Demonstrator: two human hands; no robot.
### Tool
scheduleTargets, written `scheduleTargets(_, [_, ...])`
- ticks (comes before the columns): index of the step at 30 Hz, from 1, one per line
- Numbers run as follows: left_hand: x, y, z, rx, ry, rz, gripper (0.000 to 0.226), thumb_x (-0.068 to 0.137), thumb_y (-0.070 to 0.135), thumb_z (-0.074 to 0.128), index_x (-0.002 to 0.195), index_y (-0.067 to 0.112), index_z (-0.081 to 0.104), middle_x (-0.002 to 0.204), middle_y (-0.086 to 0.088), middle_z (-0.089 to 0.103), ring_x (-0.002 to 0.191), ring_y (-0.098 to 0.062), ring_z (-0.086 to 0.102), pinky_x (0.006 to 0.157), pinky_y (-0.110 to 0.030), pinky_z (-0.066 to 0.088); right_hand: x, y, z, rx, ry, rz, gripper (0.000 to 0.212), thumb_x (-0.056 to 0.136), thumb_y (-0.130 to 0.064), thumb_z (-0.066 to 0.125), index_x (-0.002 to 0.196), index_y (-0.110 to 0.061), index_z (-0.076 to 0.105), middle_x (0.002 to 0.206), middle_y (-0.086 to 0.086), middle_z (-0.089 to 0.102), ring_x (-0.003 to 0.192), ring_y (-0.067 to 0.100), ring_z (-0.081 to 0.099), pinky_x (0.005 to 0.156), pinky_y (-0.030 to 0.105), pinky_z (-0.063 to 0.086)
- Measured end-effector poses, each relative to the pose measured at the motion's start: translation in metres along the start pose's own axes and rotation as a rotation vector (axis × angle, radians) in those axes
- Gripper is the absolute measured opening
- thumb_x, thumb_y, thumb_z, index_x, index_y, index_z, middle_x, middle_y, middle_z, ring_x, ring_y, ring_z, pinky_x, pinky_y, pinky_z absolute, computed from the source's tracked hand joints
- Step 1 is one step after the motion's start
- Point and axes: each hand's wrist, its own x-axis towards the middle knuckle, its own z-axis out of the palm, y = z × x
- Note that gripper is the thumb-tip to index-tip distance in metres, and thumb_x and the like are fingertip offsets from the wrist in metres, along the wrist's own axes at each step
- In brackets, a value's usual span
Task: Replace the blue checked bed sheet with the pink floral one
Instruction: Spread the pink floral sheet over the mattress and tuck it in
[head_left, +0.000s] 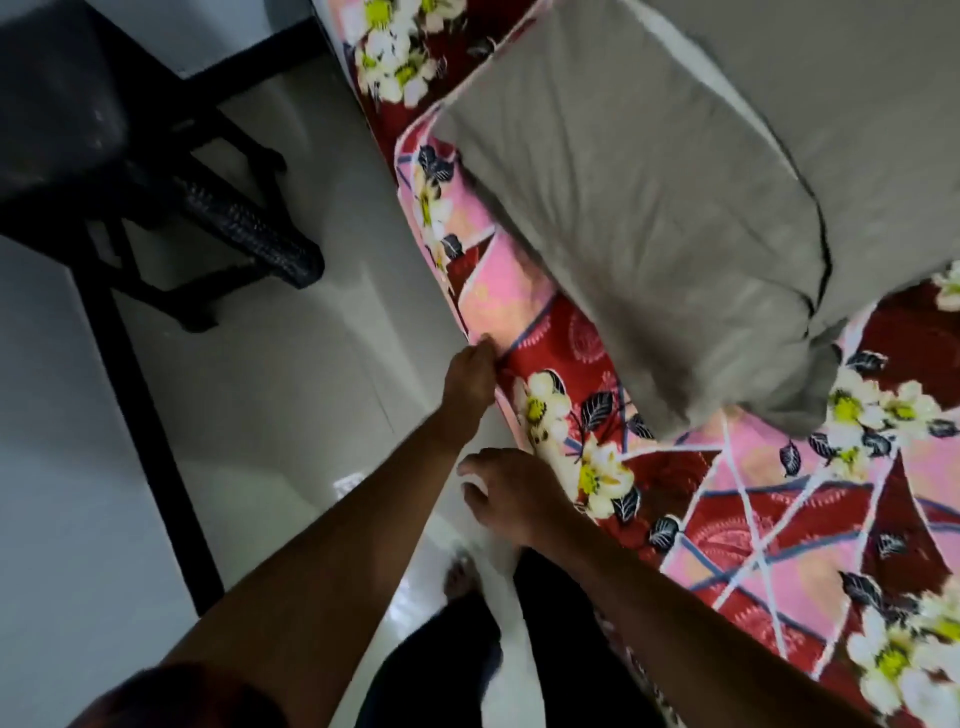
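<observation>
The pink floral sheet (727, 493), pink and dark red with white flowers, covers the bed across the right half of the head view. My left hand (470, 371) is at the bed's left edge, fingers curled on the sheet's hem. A little nearer me along the same edge, my right hand (506, 493) hangs over the side with its fingers loosely spread and holds nothing. No blue checked sheet is in view.
A grey pillow (639, 208) lies on the sheet at the head of the bed, with more grey bedding (857, 104) beyond it. A black chair (130, 182) stands on the white tiled floor (260, 415) at the left. My bare foot (460, 577) is beside the bed.
</observation>
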Motion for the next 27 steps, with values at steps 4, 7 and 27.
scheduleTargets(4, [0.024, 0.011, -0.031, -0.057, -0.125, -0.143, 0.041, 0.104, 0.042, 0.046, 0.102, 0.007, 0.066, 0.087, -0.004, 0.069, 0.076, -0.020, 0.067, 0.066, -0.028, 0.050, 0.054, -0.016, -0.026, 0.093, 0.039, 0.088, 0.037, 0.091, -0.036, 0.052, 0.120, -0.026, 0.073, 0.119, -0.002, 0.072, 0.107, 0.016, 0.067, 0.091, 0.026, 0.049])
scheduleTargets(7, [0.050, 0.027, -0.064, -0.098, -0.103, -0.121, 0.019, 0.101, 0.014, 0.055, 0.098, 0.001, 0.069, 0.079, -0.011, 0.063, 0.064, -0.020, 0.059, 0.050, -0.020, 0.048, 0.100, -0.033, -0.047, 0.185, 0.096, 0.156, 0.024, 0.094, -0.023, 0.061, 0.115, -0.020, 0.074, 0.114, 0.001, 0.074, 0.104, 0.018, 0.067, 0.085, 0.021, 0.042])
scheduleTargets(27, [0.185, 0.251, -0.172, 0.236, -0.205, 0.364, 0.027, 0.099, 0.017, 0.056, 0.125, 0.018, 0.062, 0.107, -0.004, 0.065, 0.099, -0.020, 0.061, 0.083, -0.033, 0.050, 0.266, -0.124, -0.181, 0.677, 0.600, 0.463, 0.013, 0.080, -0.038, 0.060, 0.089, -0.037, 0.070, 0.093, -0.009, 0.075, 0.088, 0.013, 0.070, 0.087, 0.042, 0.057])
